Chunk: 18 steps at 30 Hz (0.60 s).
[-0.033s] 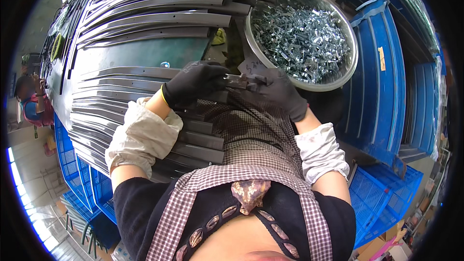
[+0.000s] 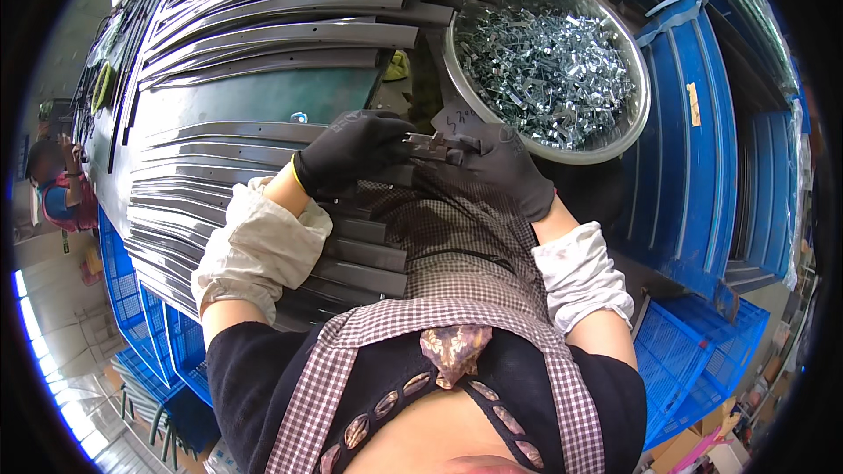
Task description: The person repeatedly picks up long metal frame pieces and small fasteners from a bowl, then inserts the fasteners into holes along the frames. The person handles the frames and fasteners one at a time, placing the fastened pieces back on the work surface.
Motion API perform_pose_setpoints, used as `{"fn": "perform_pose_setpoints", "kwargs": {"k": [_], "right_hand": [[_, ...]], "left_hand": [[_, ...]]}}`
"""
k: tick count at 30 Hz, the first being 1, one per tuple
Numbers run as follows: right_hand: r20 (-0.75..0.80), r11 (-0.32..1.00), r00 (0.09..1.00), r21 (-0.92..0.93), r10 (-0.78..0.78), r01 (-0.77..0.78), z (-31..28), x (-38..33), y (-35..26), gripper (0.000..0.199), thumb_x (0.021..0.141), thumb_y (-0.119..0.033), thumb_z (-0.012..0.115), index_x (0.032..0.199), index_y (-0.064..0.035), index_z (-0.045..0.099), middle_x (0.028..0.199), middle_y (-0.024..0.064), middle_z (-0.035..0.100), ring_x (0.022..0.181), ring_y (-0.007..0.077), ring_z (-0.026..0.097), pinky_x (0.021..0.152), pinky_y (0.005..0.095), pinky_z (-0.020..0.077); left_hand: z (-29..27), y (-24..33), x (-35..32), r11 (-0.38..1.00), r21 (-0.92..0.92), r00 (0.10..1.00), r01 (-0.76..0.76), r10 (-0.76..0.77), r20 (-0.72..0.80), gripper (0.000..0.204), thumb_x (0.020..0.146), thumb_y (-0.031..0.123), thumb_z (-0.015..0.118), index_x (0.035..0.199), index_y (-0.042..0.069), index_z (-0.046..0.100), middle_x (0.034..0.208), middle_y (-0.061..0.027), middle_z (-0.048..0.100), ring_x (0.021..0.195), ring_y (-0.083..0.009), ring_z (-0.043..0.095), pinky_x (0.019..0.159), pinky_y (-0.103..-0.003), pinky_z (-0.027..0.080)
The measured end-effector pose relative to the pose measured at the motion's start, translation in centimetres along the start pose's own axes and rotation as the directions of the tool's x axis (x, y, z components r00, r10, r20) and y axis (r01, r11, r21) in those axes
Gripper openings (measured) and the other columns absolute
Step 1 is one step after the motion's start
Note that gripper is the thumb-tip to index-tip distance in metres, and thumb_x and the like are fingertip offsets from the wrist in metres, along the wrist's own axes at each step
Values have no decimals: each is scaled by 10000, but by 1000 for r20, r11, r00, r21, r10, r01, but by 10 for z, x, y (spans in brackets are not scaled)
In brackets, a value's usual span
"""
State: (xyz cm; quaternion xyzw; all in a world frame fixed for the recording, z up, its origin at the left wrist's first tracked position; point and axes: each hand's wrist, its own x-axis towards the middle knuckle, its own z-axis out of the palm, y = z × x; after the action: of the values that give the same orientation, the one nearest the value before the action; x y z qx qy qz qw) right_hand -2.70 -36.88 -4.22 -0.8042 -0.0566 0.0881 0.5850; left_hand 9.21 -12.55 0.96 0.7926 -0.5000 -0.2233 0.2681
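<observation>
My left hand [image 2: 358,149], in a dark glove, is closed around the end of a dark metal strip. Just past its fingertips a small metal clip [image 2: 428,144] shows at that end. From the other side my right hand [image 2: 502,167], also gloved, pinches at the clip with thumb and fingers. The gloves partly cover both pieces, so how the clip sits on the strip is hard to see. Beside and below my left arm lie rows of similar dark strips [image 2: 228,154].
A round clear tub [image 2: 634,114] full of small shiny metal clips stands at the far right. More dark strips [image 2: 281,35] lie across the green table [image 2: 263,98]. Blue metal bins [image 2: 680,140] and blue crates [image 2: 676,360] flank my right side. Another person [image 2: 66,184] is at far left.
My right hand has shifted very slightly to the left, by the clip. My left hand looks the same.
</observation>
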Motion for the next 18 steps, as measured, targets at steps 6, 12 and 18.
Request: {"fn": "perform_pose_setpoints", "kwargs": {"k": [6, 12, 18], "right_hand": [[-234, 940, 966, -340, -111, 25, 10, -15, -6, 241, 935, -240, 685, 1023, -16, 697, 831, 168, 682, 781, 311, 686, 678, 403, 518], [-311, 838, 908, -541, -280, 73, -3, -65, 16, 126, 926, -177, 639, 964, -58, 656, 852, 157, 689, 772, 355, 686, 656, 449, 529], [-235, 813, 923, -570, -305, 123, -3, -62, 11, 96, 904, -166, 648, 939, -78, 664, 841, 139, 696, 740, 352, 684, 632, 443, 538]], "left_hand": [[3, -4, -3, 998, -27, 997, -59, 57, -57, 344, 872, 193, 734, 1180, 45, 695, 975, -150, 685, 892, -362, 662, 782, -426, 527], [-2, 5, -2, 999, -41, 998, -27, 25, -50, 357, 873, 172, 727, 1199, 33, 687, 990, -164, 688, 910, -359, 670, 796, -426, 533], [2, 3, -4, 997, -57, 996, -43, 39, -75, 357, 879, 174, 721, 1208, 38, 684, 993, -156, 690, 908, -366, 668, 794, -427, 532]]}}
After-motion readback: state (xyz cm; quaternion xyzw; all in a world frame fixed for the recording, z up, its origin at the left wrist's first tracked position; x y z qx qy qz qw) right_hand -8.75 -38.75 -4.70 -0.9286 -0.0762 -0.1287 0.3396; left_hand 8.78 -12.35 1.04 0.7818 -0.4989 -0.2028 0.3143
